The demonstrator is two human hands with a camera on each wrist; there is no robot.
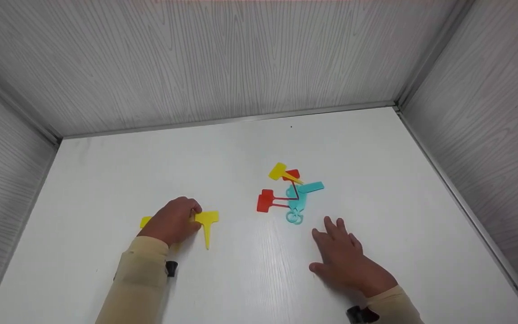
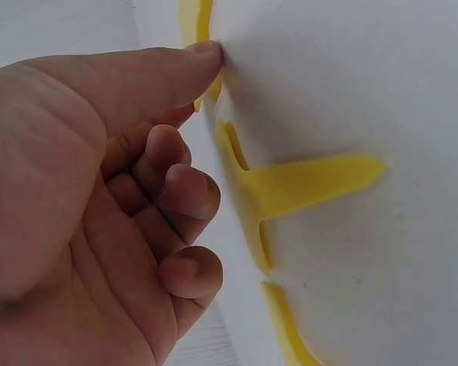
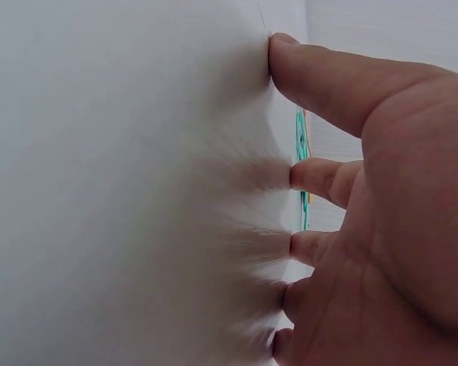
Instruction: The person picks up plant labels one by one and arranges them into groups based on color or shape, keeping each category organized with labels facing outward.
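My left hand [image 1: 173, 221] rests on the white table [image 1: 241, 148] over a group of yellow T-shaped labels. One yellow label [image 1: 207, 220] lies just right of its knuckles, and the corner of another yellow label [image 1: 145, 222] shows at its left. In the left wrist view the thumb tip [image 2: 206, 53] touches a yellow label edge while the other fingers [image 2: 187, 191] curl loosely and hold nothing. A yellow label [image 2: 313, 179] lies beside them. My right hand [image 1: 342, 256] lies flat with its fingers spread, just short of a pile of mixed labels [image 1: 292, 193]. Its fingertips [image 3: 278, 46] press on the table.
The pile holds a yellow label [image 1: 279, 172], red labels [image 1: 265, 201] and teal labels [image 1: 308, 188], tangled together. Grey wood-grain walls [image 1: 241, 58] close the table at the back and on both sides.
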